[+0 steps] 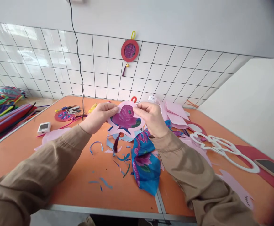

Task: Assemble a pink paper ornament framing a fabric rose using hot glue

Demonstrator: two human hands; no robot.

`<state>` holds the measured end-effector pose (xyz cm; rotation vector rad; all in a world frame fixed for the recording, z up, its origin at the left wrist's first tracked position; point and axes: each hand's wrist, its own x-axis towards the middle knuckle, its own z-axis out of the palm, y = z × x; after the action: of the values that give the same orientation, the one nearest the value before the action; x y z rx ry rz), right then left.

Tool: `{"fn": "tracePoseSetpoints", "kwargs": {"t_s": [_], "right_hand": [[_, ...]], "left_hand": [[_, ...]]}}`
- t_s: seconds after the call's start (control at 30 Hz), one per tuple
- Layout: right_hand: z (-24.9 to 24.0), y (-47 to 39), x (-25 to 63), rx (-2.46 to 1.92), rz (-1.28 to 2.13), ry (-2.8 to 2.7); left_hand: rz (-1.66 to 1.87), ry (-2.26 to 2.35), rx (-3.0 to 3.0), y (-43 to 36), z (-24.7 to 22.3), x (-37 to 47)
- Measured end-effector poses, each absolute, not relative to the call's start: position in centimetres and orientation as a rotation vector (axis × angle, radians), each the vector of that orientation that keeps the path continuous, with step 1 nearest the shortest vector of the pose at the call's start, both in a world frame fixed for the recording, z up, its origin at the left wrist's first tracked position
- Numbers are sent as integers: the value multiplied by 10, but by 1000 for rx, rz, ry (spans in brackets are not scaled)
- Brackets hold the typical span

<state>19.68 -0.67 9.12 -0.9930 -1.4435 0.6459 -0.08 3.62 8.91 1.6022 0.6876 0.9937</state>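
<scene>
Sleeves (45, 163) extend forward. Left hand (98, 116) and right hand (152, 119) pinch the ornament (125, 117) by its upper edge between thumbs and fingers, above the table (80, 191); scraps (106, 183) lie nearer, beside the cloth (146, 169).

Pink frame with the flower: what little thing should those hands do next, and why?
Maybe the left hand could pinch along the lower edge of the pink frame, to feel whether it lies flat. It and the right hand grip only the upper part, either side of the flowered piece.
</scene>
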Motion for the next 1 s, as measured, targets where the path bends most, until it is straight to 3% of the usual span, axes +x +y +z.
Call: {"fn": "tracePoseSetpoints", "kwargs": {"t_s": [0.27,0.7,1.0], "right_hand": [[104,-5,198,-951,519,-1331],[100,-4,202,-906,363,-1261],[100,1,209,-884,562,-1142]], "left_hand": [[878,524,1571,42,108,-1],[708,402,1600,44,90,9],[711,337,1752,37,87,6]]}}
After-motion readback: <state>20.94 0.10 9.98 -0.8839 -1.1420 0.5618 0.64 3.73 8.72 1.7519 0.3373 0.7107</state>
